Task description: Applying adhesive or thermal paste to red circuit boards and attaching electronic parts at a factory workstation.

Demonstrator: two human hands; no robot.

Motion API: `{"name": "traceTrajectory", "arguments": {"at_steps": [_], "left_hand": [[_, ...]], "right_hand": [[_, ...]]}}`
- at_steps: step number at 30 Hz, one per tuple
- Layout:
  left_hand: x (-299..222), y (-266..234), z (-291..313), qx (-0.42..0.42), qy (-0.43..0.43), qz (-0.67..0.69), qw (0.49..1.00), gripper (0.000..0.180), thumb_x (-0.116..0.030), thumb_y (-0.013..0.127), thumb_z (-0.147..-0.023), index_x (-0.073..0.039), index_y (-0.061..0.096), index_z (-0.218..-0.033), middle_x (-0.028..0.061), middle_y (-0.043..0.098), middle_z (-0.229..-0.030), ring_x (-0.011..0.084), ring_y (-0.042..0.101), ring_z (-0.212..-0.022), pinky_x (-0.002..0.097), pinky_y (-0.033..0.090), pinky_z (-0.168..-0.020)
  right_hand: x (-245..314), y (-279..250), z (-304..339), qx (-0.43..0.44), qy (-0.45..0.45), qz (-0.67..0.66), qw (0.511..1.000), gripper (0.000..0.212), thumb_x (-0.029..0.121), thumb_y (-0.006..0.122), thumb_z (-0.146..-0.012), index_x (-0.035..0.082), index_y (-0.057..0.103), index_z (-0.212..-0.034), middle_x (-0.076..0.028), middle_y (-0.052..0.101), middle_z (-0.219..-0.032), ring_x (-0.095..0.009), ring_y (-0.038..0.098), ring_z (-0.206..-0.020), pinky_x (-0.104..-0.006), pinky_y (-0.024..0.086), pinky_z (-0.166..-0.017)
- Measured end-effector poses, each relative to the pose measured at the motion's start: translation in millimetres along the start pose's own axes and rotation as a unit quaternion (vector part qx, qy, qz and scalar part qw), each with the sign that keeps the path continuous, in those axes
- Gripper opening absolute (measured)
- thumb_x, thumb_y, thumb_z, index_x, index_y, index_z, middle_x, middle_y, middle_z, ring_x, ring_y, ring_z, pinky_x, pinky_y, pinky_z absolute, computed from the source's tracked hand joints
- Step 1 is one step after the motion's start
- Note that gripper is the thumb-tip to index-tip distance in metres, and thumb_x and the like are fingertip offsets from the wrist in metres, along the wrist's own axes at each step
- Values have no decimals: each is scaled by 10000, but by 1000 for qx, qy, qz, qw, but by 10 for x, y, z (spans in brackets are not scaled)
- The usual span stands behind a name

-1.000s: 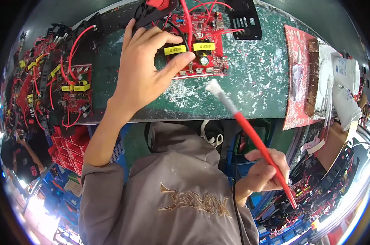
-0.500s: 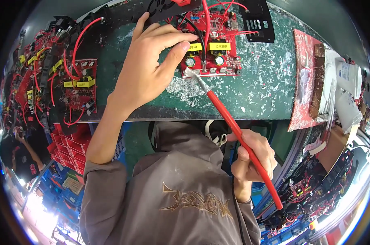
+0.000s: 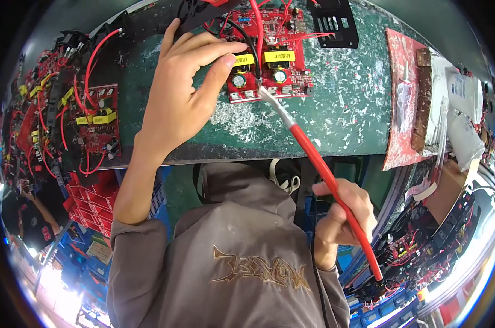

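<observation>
In my right hand (image 3: 348, 213) is a long red-handled brush (image 3: 318, 161), its fingers closed round the handle. The brush's whitish tip touches the near edge of a red circuit board (image 3: 242, 97), beside the foot of a black wire (image 3: 253, 46). My left hand (image 3: 184, 90) reaches over the board's left side with fingers spread. Its index finger and thumb tips lie beside a yellow-wrapped component (image 3: 244, 62), and its outermost finger meets a black metal panel (image 3: 201, 17). Two round capacitors and a thick red wire (image 3: 258, 27) stand on the board.
White flakes and scraps litter the green tabletop (image 3: 335, 120). A slotted black plate (image 3: 335, 24) lies at the far right of the board. More wired red boards (image 3: 97, 123) are piled at left. At right sits an open carton (image 3: 424, 104) with white packets (image 3: 466, 93).
The brush tip has moved right along the board's near edge, toward the black wire's foot. The whole view has shifted slightly; my left hand keeps its pose at the board.
</observation>
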State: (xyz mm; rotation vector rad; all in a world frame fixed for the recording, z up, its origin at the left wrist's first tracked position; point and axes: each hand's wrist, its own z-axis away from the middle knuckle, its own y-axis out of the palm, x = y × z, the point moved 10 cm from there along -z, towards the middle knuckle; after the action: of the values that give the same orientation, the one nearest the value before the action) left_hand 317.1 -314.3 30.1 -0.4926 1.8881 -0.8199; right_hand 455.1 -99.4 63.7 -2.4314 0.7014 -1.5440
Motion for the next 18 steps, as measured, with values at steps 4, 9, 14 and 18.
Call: {"name": "traceTrajectory", "arguments": {"at_steps": [4, 9, 14, 18], "left_hand": [[6, 0, -9, -4, -10, 3, 1000, 189, -148, 576, -911, -44, 704, -1004, 65, 618, -802, 227, 568, -838, 481, 214, -1127], [-17, 8, -7, 10, -20, -10, 1000, 203, -136, 559, -918, -30, 695, -1025, 78, 638, -851, 218, 588, -848, 466, 217, -1127], [-24, 16, -14, -1, -18, -10, 1000, 195, -142, 561, -915, -53, 705, -1011, 65, 628, -818, 224, 586, -832, 474, 224, -1122], [-16, 18, -1, -5, -19, -20, 1000, 195, -138, 558, -915, -54, 705, -1012, 65, 632, -831, 221, 594, -842, 474, 225, -1121]], "right_hand": [[-24, -62, -11, -1, 5, -37, 999, 311, 264, 633, -927, -33, 584, -1005, -187, 644, -707, -257, 653, -557, -315, 520, -506], [13, 34, -61, 34, -22, -32, 999, 259, 200, 607, -934, -50, 576, -994, -194, 646, -703, -265, 655, -547, -325, 527, -515], [-59, -58, -74, -3, -15, -20, 1000, 246, 199, 623, -928, -37, 595, -990, -190, 647, -677, -253, 653, -553, -296, 506, -493], [-89, -44, -69, 8, -24, 22, 999, 247, 195, 621, -931, -44, 592, -988, -193, 652, -691, -257, 657, -555, -296, 518, -511]]}}
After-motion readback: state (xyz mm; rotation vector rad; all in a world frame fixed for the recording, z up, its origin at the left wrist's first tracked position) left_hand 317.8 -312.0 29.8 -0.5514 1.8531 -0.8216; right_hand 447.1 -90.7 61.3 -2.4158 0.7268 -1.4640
